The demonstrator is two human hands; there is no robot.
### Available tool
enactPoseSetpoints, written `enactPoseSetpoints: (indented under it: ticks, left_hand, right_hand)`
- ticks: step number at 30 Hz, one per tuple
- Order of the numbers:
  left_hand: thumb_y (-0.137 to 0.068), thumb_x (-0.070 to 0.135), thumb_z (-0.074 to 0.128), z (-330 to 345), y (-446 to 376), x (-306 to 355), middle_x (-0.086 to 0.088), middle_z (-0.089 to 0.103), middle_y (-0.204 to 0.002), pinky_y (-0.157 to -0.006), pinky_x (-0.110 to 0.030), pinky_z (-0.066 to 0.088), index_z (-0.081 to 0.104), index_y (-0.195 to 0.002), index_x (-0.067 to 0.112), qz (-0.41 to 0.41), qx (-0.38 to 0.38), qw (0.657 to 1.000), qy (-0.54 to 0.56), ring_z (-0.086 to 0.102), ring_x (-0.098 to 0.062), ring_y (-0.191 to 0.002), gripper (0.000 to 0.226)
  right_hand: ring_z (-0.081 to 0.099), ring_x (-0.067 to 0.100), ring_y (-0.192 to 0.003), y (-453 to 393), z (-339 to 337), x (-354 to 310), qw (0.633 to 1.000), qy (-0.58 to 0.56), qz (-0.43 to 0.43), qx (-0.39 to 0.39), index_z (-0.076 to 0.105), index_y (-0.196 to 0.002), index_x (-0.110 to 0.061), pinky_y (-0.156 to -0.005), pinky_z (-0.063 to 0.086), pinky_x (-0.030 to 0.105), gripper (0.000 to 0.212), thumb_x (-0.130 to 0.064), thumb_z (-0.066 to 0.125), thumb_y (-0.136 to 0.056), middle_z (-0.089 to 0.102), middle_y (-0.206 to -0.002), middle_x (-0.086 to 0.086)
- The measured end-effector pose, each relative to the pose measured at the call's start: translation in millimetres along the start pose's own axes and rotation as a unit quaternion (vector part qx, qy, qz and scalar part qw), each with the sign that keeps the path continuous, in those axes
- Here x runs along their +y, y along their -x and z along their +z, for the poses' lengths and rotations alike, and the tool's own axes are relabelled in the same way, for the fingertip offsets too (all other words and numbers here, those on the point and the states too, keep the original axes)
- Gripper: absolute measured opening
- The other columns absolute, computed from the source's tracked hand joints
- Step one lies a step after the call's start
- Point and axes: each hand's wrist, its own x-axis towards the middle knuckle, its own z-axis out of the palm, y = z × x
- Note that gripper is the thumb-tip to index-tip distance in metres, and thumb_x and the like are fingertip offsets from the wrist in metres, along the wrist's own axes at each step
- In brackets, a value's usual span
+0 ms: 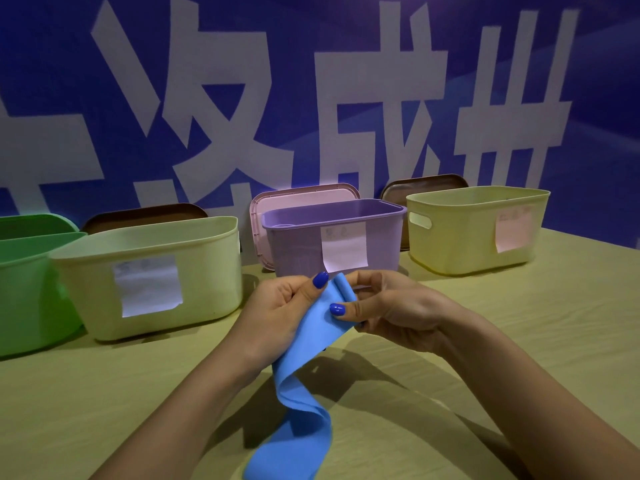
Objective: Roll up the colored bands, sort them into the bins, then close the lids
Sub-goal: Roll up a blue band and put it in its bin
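Pinching blue band (304, 344), both hands' fingers (320, 279) clamped | lower end cut off | bin labels unreadable

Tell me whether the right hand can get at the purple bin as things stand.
Probably yes: the purple bin stands open just beyond the right hand with nothing between them. But that hand pinches the blue band together with the left hand, so its grip is occupied.

- We are seeing a blue band (304, 341), flat and wide, hanging loose from its pinched top end down toward the table.
- Four open bins are standing in a row behind it: green bin (24, 289), pale yellow-green bin (207, 271), purple bin (298, 244), yellow bin (460, 233).
- Lids are leaning behind them: two brown lids (145, 213) (422, 185) and a pink lid (294, 197).
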Motion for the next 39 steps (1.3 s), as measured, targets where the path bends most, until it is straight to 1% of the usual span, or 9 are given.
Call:
enactPoseSetpoints:
  ticks: [2,6,11,15,23,27,30,36,39]
  left_hand:
    - [-0.072,0.051,0.053,0.9,0.0,0.9,-0.033,0.055,-0.069,-0.050,-0.027,0.038,0.055,-0.083,-0.019,0.006,-0.002,1.000,-0.015,0.048,-0.023,-0.057,0.070]
    - [-0.066,0.040,0.065,3.9,0.5,2.2,-0.009,0.063,-0.057,-0.049,-0.020,0.046,0.068,-0.069,0.002,0.002,-0.016,0.999,-0.028,0.056,-0.013,-0.050,0.038]
    - [-0.066,0.032,0.070,-1.2,-0.2,-1.2,-0.014,0.069,-0.066,-0.053,-0.022,0.049,0.071,-0.072,0.004,-0.007,-0.017,1.000,-0.021,0.061,-0.013,-0.056,0.028]
    - [-0.065,0.032,0.070,-5.9,-1.4,-4.1,-0.016,0.071,-0.072,-0.059,-0.029,0.048,0.073,-0.072,0.009,-0.015,0.017,1.000,0.006,0.062,-0.016,-0.062,0.024]
    - [-0.065,0.036,0.065,-0.2,1.0,-4.4,-0.012,0.064,-0.067,-0.053,-0.021,0.044,0.067,-0.072,0.004,-0.057,-0.023,0.997,0.039,0.056,-0.015,-0.059,0.032]
    - [-0.062,0.055,0.064,-8.8,0.7,-4.2,-0.017,0.056,-0.073,-0.057,-0.029,0.038,0.061,-0.080,-0.010,-0.087,-0.070,0.994,0.011,0.048,-0.024,-0.066,0.068]
    - [-0.055,0.044,0.075,-15.3,0.3,2.3,-0.009,0.070,-0.074,-0.057,-0.023,0.048,0.074,-0.076,0.010,-0.103,-0.135,0.984,-0.047,0.062,-0.017,-0.065,0.039]
    - [-0.064,0.043,0.070,-23.7,-2.4,4.1,0.005,0.062,-0.055,-0.047,-0.014,0.040,0.067,-0.053,0.018,-0.121,-0.145,0.976,-0.109,0.053,-0.004,-0.049,0.027]
    - [-0.068,0.041,0.070,-28.5,-0.9,8.3,-0.003,0.068,-0.065,-0.051,-0.017,0.046,0.070,-0.065,0.014,-0.133,-0.176,0.971,-0.096,0.059,-0.009,-0.055,0.027]
  right_hand:
    - [0.067,0.022,-0.086,-0.1,1.9,1.2,1.000,0.021,0.006,-0.012,0.065,-0.100,-0.002,-0.071,0.055,0.026,0.029,0.006,0.069,-0.072,0.069,-0.096,0.013]
    - [0.062,0.023,-0.089,-1.3,4.8,5.0,0.990,0.135,0.015,-0.026,0.061,-0.111,-0.002,-0.081,0.050,0.032,0.038,0.005,0.071,-0.075,0.066,-0.097,0.010]
    - [0.052,0.017,-0.076,3.7,6.7,2.0,0.974,0.220,-0.058,-0.025,0.066,-0.101,-0.009,-0.064,0.044,0.024,0.022,-0.009,0.071,-0.079,0.062,-0.088,0.009]
    - [0.064,0.016,-0.095,3.8,4.5,0.4,0.977,0.188,-0.102,-0.020,0.065,-0.113,-0.016,-0.079,0.050,0.026,0.033,-0.028,0.056,-0.083,0.069,-0.110,0.005]
    - [0.068,0.020,-0.099,7.8,-0.1,-6.6,0.984,0.148,-0.081,-0.052,0.066,-0.108,-0.009,-0.083,0.054,0.025,0.029,-0.015,0.056,-0.082,0.070,-0.106,0.008]
    - [0.069,0.020,-0.094,7.7,-6.2,-7.8,0.983,0.179,-0.044,-0.023,0.066,-0.107,-0.005,-0.085,0.056,0.031,0.022,-0.008,0.055,-0.088,0.071,-0.103,0.009]
    - [0.070,0.019,-0.084,8.6,-5.4,-7.4,0.986,0.162,-0.025,-0.011,0.068,-0.099,-0.004,-0.077,0.058,0.027,0.017,-0.005,0.055,-0.088,0.072,-0.094,0.010]
    - [0.070,0.020,-0.076,4.6,-3.1,-7.1,0.990,0.133,0.005,0.037,0.069,-0.088,-0.005,-0.072,0.059,0.028,0.010,0.000,0.061,-0.084,0.071,-0.086,0.010]
    - [0.070,0.021,-0.075,3.0,-5.0,-6.9,0.991,0.117,0.018,0.060,0.069,-0.082,-0.005,-0.072,0.059,0.030,0.007,0.000,0.064,-0.080,0.072,-0.081,0.010]
